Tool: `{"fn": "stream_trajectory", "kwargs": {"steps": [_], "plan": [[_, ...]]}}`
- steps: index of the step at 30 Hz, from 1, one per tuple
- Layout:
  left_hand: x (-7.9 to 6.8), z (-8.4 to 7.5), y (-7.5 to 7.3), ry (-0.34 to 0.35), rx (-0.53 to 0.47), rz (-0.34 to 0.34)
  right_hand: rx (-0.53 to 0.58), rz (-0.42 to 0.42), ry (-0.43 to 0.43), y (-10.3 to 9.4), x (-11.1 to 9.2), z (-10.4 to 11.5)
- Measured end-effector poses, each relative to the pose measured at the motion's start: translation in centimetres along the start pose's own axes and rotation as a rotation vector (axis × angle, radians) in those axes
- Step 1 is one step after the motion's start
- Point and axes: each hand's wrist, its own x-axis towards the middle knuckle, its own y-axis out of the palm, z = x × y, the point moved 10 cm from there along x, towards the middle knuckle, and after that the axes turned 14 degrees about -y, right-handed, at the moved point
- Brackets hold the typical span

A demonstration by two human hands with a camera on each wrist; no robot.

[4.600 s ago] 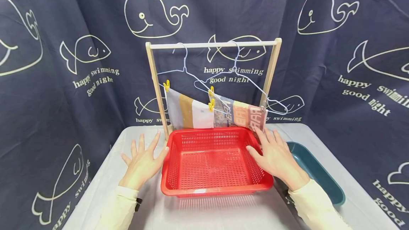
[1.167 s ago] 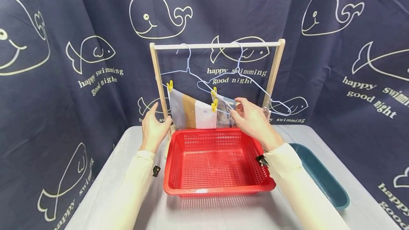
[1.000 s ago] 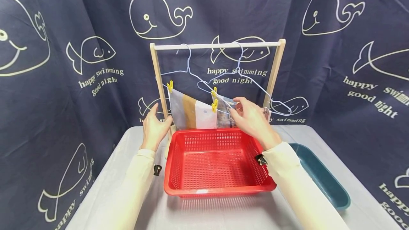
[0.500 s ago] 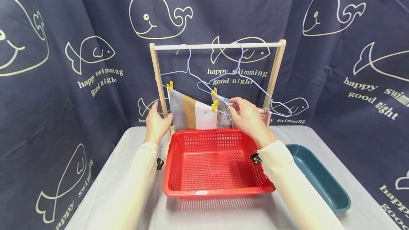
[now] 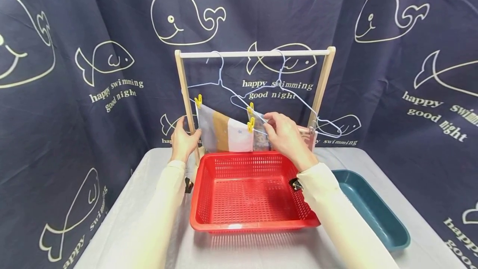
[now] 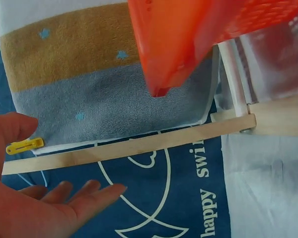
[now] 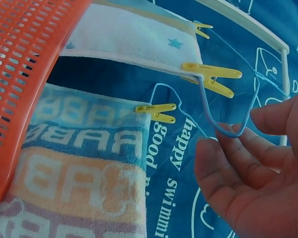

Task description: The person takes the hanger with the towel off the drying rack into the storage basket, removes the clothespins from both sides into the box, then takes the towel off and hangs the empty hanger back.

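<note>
My left hand (image 5: 183, 142) is around the rack's left wooden post (image 6: 124, 148), thumb on one side and loosely bent fingers on the other, with a gap to the wood. Beside its thumb, a yellow clothespin (image 6: 25, 146) holds the grey, mustard and white towel (image 5: 222, 132) on a blue wire hanger (image 5: 220, 72). My right hand (image 5: 285, 136) is at this hanger's right end, the wire bend between thumb and fingers; whether it touches is hard to tell. Behind hangs a lettered towel (image 7: 89, 163) on a second blue hanger (image 5: 279, 69), partly hidden by my right hand.
A red mesh basket (image 5: 254, 227) stands on the table in front of the rack. At its right lies a teal tray (image 5: 377, 206). The rack's white top bar (image 5: 246, 54) carries both hangers. A dark blue printed curtain (image 5: 112, 20) surrounds the table.
Both hands have risen from beside the basket to the rack. Over the last second my right hand has shifted left toward the front hanger's end, and my left hand has come closer around the post.
</note>
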Motion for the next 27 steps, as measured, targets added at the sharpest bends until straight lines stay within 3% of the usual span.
{"fn": "stream_trajectory", "kwargs": {"steps": [7,18,27], "plan": [[0.4,-0.1,0.4,-0.008,-0.018,0.040,-0.011,0.008,0.028,0.3,0.2,0.1],[1.0,-0.3,0.5,0.004,-0.058,0.021,-0.013,-0.001,0.071,0.5,0.2,-0.3],[1.7,0.2,0.2,-0.001,-0.065,0.020,0.072,0.048,0.172,1.3,0.1,-1.0]]}}
